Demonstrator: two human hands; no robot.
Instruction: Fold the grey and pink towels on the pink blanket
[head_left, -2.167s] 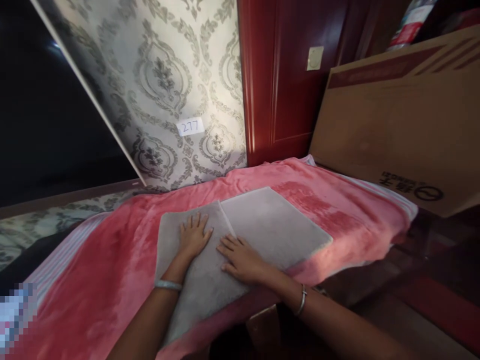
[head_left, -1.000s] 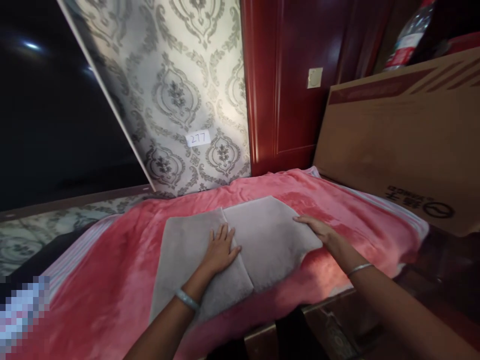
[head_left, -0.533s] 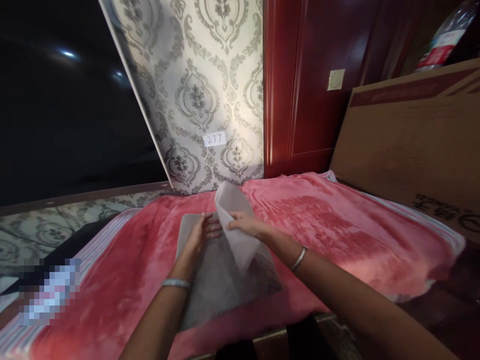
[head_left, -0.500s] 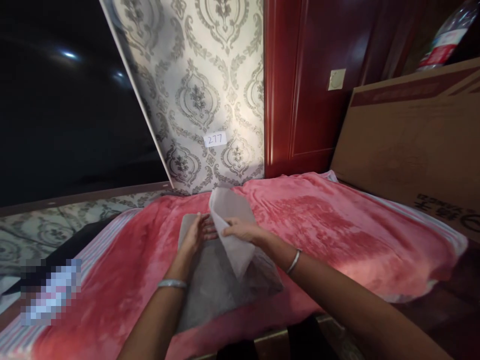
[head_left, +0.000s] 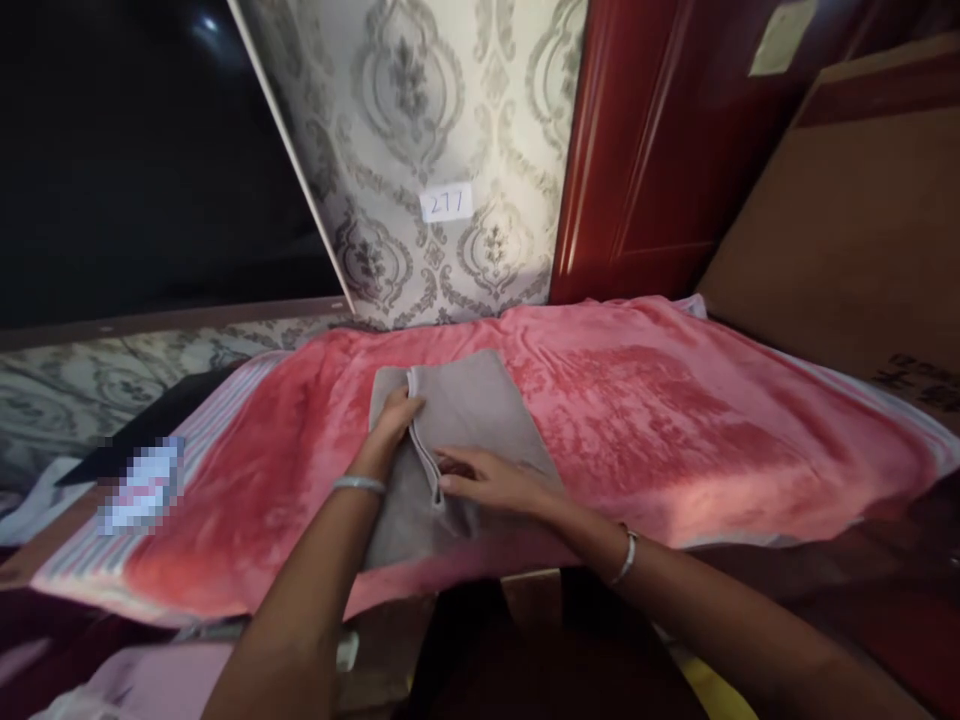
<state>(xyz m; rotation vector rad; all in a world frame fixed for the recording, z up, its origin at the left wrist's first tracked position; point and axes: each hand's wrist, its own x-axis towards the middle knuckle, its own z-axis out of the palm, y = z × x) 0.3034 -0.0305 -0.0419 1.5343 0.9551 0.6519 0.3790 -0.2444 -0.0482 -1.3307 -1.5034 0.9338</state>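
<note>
With the grey cloth (head_left: 484, 400) taken as the dial's centre and twelve o'clock set towards the wall, a pink item (head_left: 169, 670) is seen nearest, at eight o'clock, and a yellow item (head_left: 716, 690) between four and five; neither can be identified.

The right hand (head_left: 499, 482) is brought in from four o'clock, a bangle (head_left: 628, 558) being worn at its wrist. Its thumb is rested at the near end of the folded edge and the fingers are curved above, with a gap shown between; whether cloth is pinched there cannot be told. The left hand (head_left: 393, 414) is brought in from between seven and eight, a band (head_left: 358, 484) being worn. By its fingers the same edge appears to be pinched towards the far end. Both ends are thus tended at once, presumably so that the layers are kept level and soft fabric is not skewed.

The cloth itself is laid in folded layers on a pink blanket (head_left: 630, 410), by which the desk (head_left: 56, 545) is largely covered, perhaps for padding. Part of the lower layer is left exposed on the nine o'clock side.

Farther off, a card marked 277 (head_left: 446, 202) is fixed to the patterned wall (head_left: 409, 90) at twelve, probably as a label. A dark screen (head_left: 150, 150) is placed at ten, and a cardboard box (head_left: 847, 230) is leaned at two.
</note>
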